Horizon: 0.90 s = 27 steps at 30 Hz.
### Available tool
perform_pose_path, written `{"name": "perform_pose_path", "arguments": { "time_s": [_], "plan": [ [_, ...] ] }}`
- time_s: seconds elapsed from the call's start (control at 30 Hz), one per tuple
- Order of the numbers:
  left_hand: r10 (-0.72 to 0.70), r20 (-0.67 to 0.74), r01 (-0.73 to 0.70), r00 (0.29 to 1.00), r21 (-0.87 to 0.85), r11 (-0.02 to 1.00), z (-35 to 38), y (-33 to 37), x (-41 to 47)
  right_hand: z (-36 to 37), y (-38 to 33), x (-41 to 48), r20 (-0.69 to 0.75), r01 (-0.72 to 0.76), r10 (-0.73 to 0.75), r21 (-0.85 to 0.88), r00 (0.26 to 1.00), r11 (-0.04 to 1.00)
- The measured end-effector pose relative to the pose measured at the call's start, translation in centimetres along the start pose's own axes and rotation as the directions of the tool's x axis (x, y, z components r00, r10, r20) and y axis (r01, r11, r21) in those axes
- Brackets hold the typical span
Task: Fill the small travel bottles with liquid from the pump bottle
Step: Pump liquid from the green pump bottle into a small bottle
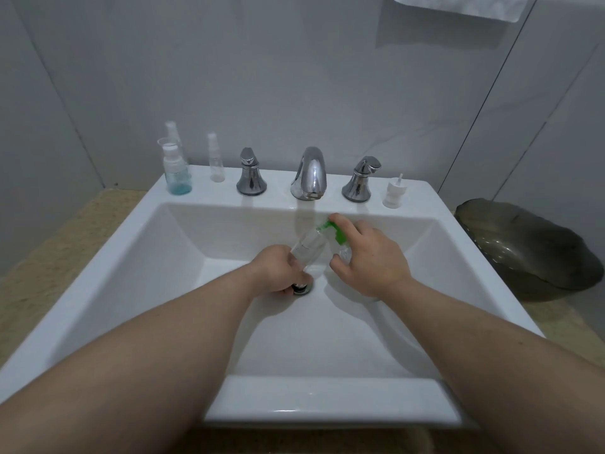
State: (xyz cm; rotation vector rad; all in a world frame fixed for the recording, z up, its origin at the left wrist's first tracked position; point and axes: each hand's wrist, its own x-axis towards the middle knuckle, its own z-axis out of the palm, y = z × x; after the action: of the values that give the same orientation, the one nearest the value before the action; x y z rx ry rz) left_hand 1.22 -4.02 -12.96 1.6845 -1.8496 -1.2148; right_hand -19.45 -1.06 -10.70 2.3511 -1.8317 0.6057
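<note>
Over a white sink, the left hand curls its fingers round a tilted clear travel bottle; the right hand grips a green-topped pump bottle beside it.

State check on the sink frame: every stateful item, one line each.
left hand: grips small clear bottle
right hand: holds pump bottle, forefinger on its green head
small clear bottle: tilted toward the pump nozzle, above the drain
blue-liquid bottle: upright, capped, partly full
slim spray bottle: upright, capped
loose spray cap: off its bottle, standing on sink ledge
faucet: no water running
</note>
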Motion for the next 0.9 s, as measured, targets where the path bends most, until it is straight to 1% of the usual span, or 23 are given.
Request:
{"name": "perform_pose_path", "arguments": {
  "time_s": [0.53, 0.9],
  "plan": [
    [-0.008, 0.012, 0.008, 1.0, 0.007, 1.0, 0.01, 0.1, -0.24, -0.14, 0.07, -0.06, 0.012, 0.005, -0.005, 0.017, 1.0, 1.0],
    [0.001, 0.007, -0.001, 1.0, 0.059, 0.998, 0.04, -0.12, -0.09, -0.11, 0.1, 0.04, 0.014, -0.005, 0.005, 0.027, 1.0, 1.0]
  ]
}}
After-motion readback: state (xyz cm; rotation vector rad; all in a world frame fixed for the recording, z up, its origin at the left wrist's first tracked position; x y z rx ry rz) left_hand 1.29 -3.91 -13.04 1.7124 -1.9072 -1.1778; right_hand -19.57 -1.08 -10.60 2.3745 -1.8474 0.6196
